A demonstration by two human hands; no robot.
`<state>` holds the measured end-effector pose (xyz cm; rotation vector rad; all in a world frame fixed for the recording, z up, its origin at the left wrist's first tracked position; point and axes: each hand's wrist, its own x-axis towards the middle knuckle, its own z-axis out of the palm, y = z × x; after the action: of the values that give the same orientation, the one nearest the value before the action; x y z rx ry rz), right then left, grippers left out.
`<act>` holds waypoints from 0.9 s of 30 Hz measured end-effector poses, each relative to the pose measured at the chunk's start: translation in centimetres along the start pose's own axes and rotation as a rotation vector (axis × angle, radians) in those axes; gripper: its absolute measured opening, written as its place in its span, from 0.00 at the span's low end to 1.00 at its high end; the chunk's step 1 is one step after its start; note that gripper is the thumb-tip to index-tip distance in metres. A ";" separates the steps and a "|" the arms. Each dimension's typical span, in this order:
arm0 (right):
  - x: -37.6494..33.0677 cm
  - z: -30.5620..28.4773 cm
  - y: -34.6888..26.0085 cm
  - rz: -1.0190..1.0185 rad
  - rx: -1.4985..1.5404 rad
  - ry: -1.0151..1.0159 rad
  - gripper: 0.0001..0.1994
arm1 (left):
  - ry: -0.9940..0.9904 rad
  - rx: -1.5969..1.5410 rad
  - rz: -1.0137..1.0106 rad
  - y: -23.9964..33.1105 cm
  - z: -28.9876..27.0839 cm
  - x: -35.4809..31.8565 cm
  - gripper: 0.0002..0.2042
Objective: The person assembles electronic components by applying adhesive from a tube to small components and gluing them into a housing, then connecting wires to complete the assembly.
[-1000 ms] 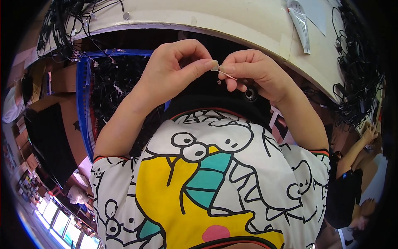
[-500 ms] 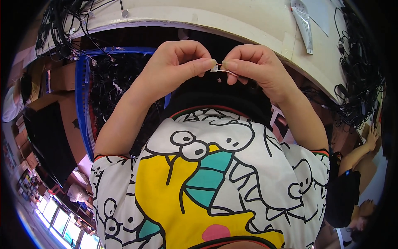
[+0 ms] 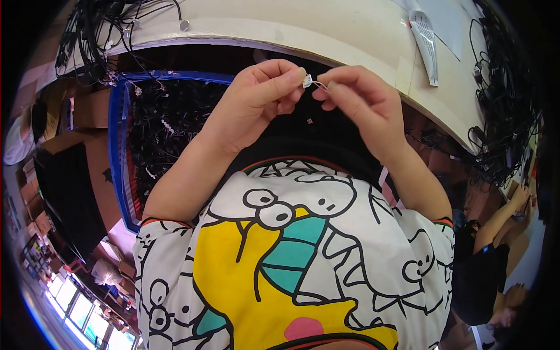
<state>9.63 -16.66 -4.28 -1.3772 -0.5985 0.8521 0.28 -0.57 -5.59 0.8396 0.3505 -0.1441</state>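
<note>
Between the thumb and fingers of my left hand point(image 3: 265, 90) is pinched a small white connector-like piece point(image 3: 307, 80), too small to make out fully. Thin pale wires point(image 3: 321, 86) run from it to my right hand point(image 3: 364, 102), whose thumb and forefinger close on them. Both hands are raised above my lap, just in front of the table edge, with a short gap between the fingertips. A tiny pale square piece point(image 3: 310, 121) shows against the dark cloth below the hands.
Left of my lap stands a blue crate point(image 3: 116, 151) full of black cables. On the white table point(image 3: 245, 20) lie a white tube point(image 3: 424, 44), a bundle of black cables point(image 3: 96, 41) and another cable heap point(image 3: 504, 99). A co-worker point(image 3: 484, 262) sits at right.
Both hands have shifted slightly, the small white piece rising a little toward the table. My right fingers have moved along the wires, which now look bent closer together.
</note>
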 end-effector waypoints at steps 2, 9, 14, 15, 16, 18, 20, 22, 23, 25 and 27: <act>-0.1 -0.5 0.4 -0.284 -0.326 0.037 0.05 | -0.016 -0.069 -0.031 -0.2 0.0 0.0 0.06; 0.3 -0.8 0.2 -0.118 -0.132 0.000 0.05 | -0.030 0.435 0.064 1.0 1.2 -0.9 0.05; 0.0 -0.9 -0.1 -0.116 -0.126 -0.019 0.05 | -0.016 0.410 0.121 0.8 1.1 -0.8 0.05; -0.1 -1.0 -0.1 -0.131 -0.142 -0.015 0.05 | -0.026 0.407 0.126 0.7 1.0 -0.8 0.05; -0.2 -0.9 -0.1 -0.131 -0.142 -0.015 0.05 | -0.027 0.407 0.125 0.6 0.9 -0.8 0.05; -0.4 -0.9 -0.1 -0.171 -0.191 0.020 0.05 | 0.010 0.397 0.150 0.4 0.8 -0.6 0.05; -0.4 -0.8 -0.1 -0.317 -0.351 0.034 0.06 | 0.024 0.381 0.161 0.1 0.7 -0.5 0.05; -0.2 -0.5 -0.2 -0.600 -0.621 0.079 0.08 | 0.037 0.364 0.173 -0.1 0.7 -0.4 0.05; -0.2 -0.4 -0.1 -0.598 -0.621 0.078 0.08 | 0.047 0.354 0.169 -0.2 0.8 -0.3 0.05; -0.2 -0.3 0.3 -0.714 -0.788 0.123 0.09 | 0.057 0.342 0.164 -0.3 0.8 -0.3 0.06; 0.0 -0.5 0.6 -0.738 -0.812 0.130 0.09 | 0.057 0.263 0.076 -0.2 0.6 -0.2 0.06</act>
<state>9.90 -16.94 -4.91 -1.7117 -1.3282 -0.1166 0.16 -1.13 -5.32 1.1176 0.3579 -0.0970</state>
